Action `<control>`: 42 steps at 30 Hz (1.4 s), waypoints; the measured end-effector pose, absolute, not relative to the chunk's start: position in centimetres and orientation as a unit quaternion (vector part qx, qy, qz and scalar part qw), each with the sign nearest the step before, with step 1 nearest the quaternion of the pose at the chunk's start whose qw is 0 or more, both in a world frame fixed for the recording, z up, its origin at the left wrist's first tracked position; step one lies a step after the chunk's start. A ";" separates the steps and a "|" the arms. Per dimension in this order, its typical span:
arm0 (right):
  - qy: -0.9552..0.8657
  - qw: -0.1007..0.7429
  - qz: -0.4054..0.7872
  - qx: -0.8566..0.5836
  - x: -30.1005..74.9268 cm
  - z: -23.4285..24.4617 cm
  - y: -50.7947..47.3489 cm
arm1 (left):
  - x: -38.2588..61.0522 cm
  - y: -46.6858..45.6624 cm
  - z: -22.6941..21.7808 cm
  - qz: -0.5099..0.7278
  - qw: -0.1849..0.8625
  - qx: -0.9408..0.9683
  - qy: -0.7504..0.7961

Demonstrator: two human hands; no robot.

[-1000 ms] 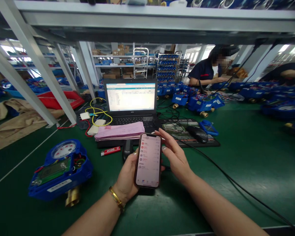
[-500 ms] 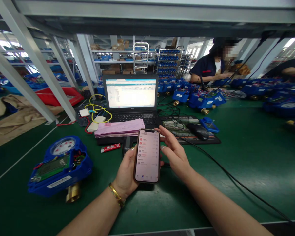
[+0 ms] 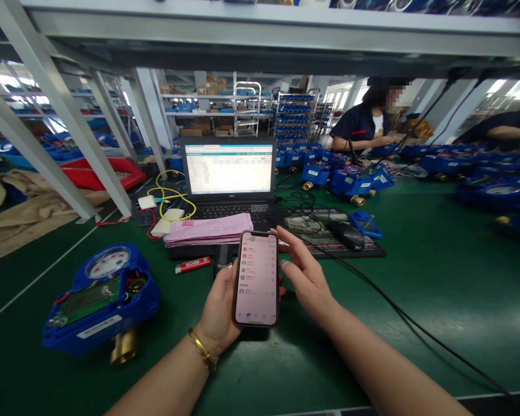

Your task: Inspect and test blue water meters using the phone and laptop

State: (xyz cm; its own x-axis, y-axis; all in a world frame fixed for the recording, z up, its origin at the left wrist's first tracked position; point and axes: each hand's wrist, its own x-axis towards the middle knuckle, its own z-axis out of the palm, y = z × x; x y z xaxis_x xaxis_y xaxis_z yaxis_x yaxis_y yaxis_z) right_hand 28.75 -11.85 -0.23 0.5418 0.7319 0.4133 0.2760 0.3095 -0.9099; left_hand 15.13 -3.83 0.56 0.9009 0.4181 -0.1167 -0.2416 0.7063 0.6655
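Observation:
A smartphone [image 3: 256,283] with a lit, list-filled screen rests upright in my left hand [image 3: 220,306], whose thumb lies along its left edge and whose fingertips show at its right side. Beside the upper right edge of the phone is my right hand [image 3: 308,277]. Its fingers are stretched out and slightly apart, close to or touching the phone's edge. Behind the phone stand an open laptop [image 3: 229,199] and a stack of pink papers [image 3: 210,230] on its front. To the left, a blue meter [image 3: 101,300] with an exposed circuit board and brass fitting sits on the bench.
A red lighter [image 3: 193,265] and a black object [image 3: 222,258] lie before the papers. A mouse [image 3: 345,235] rests on a patterned mat; a black cable [image 3: 398,306] crosses the green bench. Several blue meters [image 3: 351,180] stand near a co-worker [image 3: 364,124]. A metal shelf frame [image 3: 260,32] spans overhead.
The view has tilted up slightly, so the bench things appear a little lower. Both hands and the phone keep nearly the same pose, the phone shifted slightly left in the picture.

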 end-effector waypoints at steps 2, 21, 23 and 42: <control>-0.449 0.676 0.174 -0.558 28.8 -0.3 -11.8 | 15.2 -3.8 0.6 0.177 0.916 0.335 0.134; -0.448 0.680 0.307 -0.492 28.8 -0.7 -11.2 | 15.8 -3.9 1.9 0.243 0.898 0.316 0.185; -0.460 0.675 0.307 -0.489 28.8 -0.7 -11.1 | 16.1 -3.7 2.4 0.267 0.889 0.318 0.194; -0.507 0.618 0.302 -0.520 28.0 -0.9 -11.4 | 16.2 -2.5 1.2 0.248 0.901 0.319 0.156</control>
